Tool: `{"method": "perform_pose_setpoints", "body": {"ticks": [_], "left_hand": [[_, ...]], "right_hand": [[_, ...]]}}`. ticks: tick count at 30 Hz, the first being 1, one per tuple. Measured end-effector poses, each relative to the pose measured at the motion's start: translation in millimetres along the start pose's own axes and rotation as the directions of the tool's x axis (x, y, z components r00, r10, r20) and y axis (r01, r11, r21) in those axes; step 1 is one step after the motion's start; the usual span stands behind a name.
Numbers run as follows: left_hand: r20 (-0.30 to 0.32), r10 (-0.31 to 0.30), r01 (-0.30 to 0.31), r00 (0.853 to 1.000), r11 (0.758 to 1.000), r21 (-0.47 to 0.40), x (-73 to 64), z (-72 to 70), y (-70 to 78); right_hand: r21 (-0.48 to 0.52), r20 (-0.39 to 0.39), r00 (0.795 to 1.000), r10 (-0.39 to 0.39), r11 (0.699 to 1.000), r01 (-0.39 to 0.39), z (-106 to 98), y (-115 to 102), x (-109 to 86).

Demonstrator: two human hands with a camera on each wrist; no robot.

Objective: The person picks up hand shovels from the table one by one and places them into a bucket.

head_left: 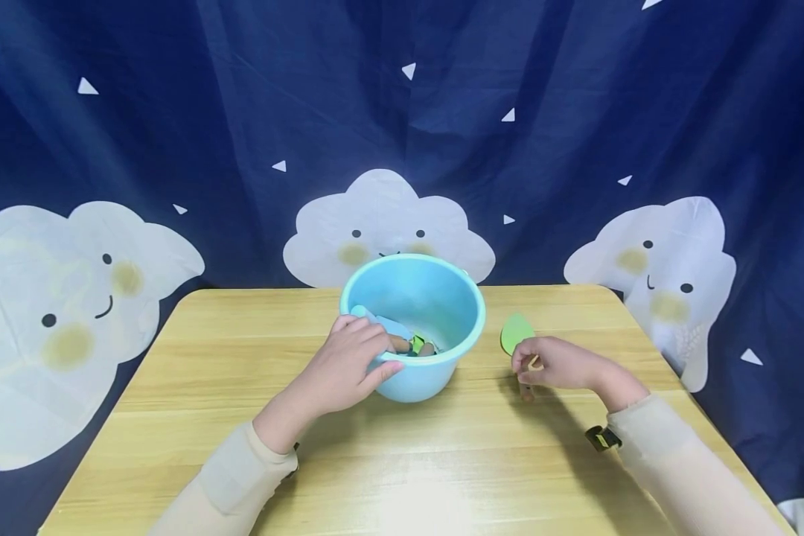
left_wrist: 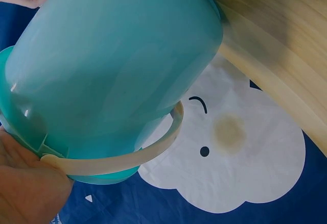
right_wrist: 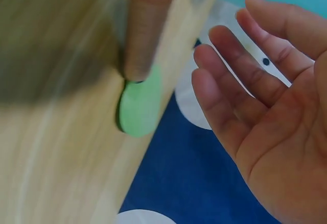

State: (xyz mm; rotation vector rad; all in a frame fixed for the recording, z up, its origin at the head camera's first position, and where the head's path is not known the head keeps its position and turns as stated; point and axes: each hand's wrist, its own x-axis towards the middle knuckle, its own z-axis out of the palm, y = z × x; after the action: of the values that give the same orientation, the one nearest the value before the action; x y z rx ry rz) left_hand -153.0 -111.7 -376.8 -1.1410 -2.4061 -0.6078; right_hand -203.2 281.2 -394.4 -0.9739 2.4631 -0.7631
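Observation:
My left hand [head_left: 345,365] grips the near-left rim of a light blue bucket [head_left: 412,381], thumb outside and fingers over the edge. The bucket's beige carrying handle [left_wrist: 122,160] hangs beside that hand in the left wrist view. Inside the bucket lie wooden-handled tools [head_left: 399,343], partly hidden by the rim and hand. To the right, a tool with a green oval head [head_left: 517,331] and a wooden handle [right_wrist: 148,30] lies on the table. My right hand [head_left: 559,363] hovers over its handle; in the right wrist view the loosely bent fingers hold nothing.
The wooden table [head_left: 241,417] ends at a back edge just behind the bucket. A dark blue curtain [head_left: 241,89] with white clouds hangs behind and along the sides.

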Motion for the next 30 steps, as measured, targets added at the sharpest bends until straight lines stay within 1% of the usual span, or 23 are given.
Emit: {"method": "perform_pose_setpoints", "body": {"ticks": [2,5,11,18,24,30], "left_hand": [[0.006,-0.003,0.003,1.0,1.0,-0.003,0.2,0.0,0.0],[0.018,-0.012,0.012,1.0,1.0,-0.005,0.2,0.1,-0.3],[0.012,-0.011,0.011,1.0,1.0,-0.005,0.4,-0.8,-0.1],[0.011,-0.016,0.016,1.0,1.0,-0.008,-0.2,-0.6,0.4],[0.014,-0.017,0.017,1.0,1.0,0.0,-0.2,-0.6,0.4],[0.003,-0.011,0.011,1.0,1.0,-0.012,0.1,-0.8,0.8]], "right_hand": [[-0.004,0.001,1.0,-0.005,1.0,0.005,3,4,-0.7],[-0.045,-0.006,1.0,-0.015,0.999,0.014,7,10,-1.8],[-0.105,-0.011,1.0,-0.026,0.994,0.025,9,13,-3.6],[-0.099,0.01,1.0,-0.027,0.995,0.028,12,12,-5.0],[-0.12,-0.001,0.999,-0.045,0.992,0.044,11,9,-6.7],[-0.124,-0.003,0.998,-0.063,0.99,0.062,13,13,-5.8]]}}
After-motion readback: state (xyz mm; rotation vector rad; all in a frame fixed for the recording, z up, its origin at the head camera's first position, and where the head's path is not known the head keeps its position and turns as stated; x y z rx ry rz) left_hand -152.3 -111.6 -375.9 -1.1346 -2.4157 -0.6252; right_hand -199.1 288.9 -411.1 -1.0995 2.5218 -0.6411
